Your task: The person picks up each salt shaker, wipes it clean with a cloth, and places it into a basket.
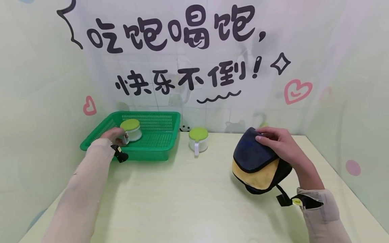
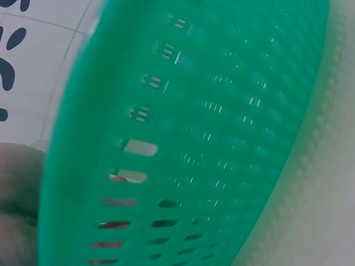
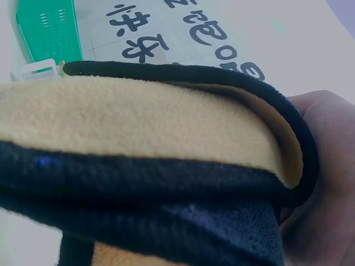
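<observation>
Over the near left part of the green basket [image 1: 152,155], my left hand [image 1: 115,136] grips the handle of a white seasoning jar with a green lid [image 1: 130,124]. That jar stands upright inside the basket. In the left wrist view the basket's slotted wall [image 2: 222,111] hides most of this hand. On the right, my right hand [image 1: 281,143] pinches the top of a folded cleaning cloth [image 1: 255,152], navy on one face and yellow on the other, with black edging. The cloth [image 3: 138,122] fills much of the right wrist view, with part of the hand beside it.
A second green-lidded jar [image 1: 199,140] stands on the table [image 1: 182,202] right of the basket, its handle facing me. Behind the table hangs a white wall sheet [image 1: 188,60] with large black writing. A small green patch [image 1: 263,125] shows just behind my right hand.
</observation>
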The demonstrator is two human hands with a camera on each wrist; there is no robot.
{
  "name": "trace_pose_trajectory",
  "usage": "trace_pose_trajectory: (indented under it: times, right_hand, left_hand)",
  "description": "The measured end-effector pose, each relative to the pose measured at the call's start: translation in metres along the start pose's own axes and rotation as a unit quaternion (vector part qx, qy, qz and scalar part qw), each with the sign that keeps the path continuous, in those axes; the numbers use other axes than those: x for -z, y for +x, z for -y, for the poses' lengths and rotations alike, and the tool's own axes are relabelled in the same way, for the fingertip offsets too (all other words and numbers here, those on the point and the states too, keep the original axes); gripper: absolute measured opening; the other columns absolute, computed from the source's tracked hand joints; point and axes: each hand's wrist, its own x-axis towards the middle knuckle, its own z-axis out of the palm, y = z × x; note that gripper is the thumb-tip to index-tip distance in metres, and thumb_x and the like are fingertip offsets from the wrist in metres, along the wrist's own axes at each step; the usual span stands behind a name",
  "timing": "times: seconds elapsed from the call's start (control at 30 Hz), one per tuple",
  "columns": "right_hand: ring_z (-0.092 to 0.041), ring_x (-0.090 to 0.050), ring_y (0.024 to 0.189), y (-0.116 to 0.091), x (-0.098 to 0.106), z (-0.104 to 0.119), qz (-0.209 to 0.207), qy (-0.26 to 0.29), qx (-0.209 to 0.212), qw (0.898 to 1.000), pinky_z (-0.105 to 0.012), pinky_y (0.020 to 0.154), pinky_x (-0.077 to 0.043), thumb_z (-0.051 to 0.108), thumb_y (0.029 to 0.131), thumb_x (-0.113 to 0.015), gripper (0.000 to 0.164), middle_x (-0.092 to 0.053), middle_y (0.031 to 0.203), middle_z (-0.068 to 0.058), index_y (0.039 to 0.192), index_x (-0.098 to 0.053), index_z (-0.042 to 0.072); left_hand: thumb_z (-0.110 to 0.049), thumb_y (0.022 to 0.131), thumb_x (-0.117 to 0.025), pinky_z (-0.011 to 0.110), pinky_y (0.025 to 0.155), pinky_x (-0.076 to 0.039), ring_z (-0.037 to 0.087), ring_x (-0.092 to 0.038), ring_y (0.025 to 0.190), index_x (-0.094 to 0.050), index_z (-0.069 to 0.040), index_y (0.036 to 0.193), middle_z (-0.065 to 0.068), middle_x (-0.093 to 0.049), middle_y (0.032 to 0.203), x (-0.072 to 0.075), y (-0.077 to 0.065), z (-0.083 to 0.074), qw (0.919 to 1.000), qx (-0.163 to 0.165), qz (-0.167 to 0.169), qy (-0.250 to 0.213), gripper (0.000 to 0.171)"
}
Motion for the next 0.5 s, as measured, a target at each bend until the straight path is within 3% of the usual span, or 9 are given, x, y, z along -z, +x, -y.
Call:
trace_pose_trajectory:
  times: [0.17, 0.37, 0.5]
  right_hand:
    - [0.006, -0.065, 0.092, 0.0004, -0.0001, 0.0, 0.004, -0.004, -0.002, 1.0, -0.009, 0.084, -0.049, 0.02, 0.102, -0.063, 0.037, -0.071, 0.125, -0.022, 0.134, -0.065, 0.001]
    - [0.006, -0.065, 0.092, 0.001, -0.0008, -0.0006, 0.007, -0.005, 0.002, 1.0, -0.009, 0.085, -0.049, 0.019, 0.102, -0.064, 0.036, -0.071, 0.124, -0.022, 0.132, -0.066, 0.0]
    - [0.006, -0.065, 0.092, 0.0012, -0.0012, -0.0012, 0.006, -0.003, 0.0, 1.0, -0.009, 0.084, -0.049, 0.019, 0.102, -0.064, 0.035, -0.071, 0.123, -0.022, 0.131, -0.067, 0.0]
  left_hand:
    - [-0.005, 0.102, -0.037, 0.048, 0.108, -0.053, 0.04, -0.052, 0.116, -0.036, 0.021, 0.14, 0.044, -0.025, 0.153, -0.0027, 0.0018, 0.0005, 0.9998, -0.007, -0.005, 0.015, 0.047]
    - [-0.007, 0.1, -0.034, 0.043, 0.098, -0.058, 0.044, -0.05, 0.12, -0.03, 0.019, 0.146, 0.039, -0.032, 0.148, -0.003, 0.0015, 0.0035, 0.9995, -0.013, -0.011, 0.026, 0.053]
    - [-0.011, 0.101, -0.031, 0.051, 0.108, -0.053, 0.052, -0.037, 0.136, -0.018, 0.018, 0.153, 0.041, -0.017, 0.157, -0.0008, 0.0002, 0.0005, 0.9998, 0.0, -0.015, 0.01, 0.061]
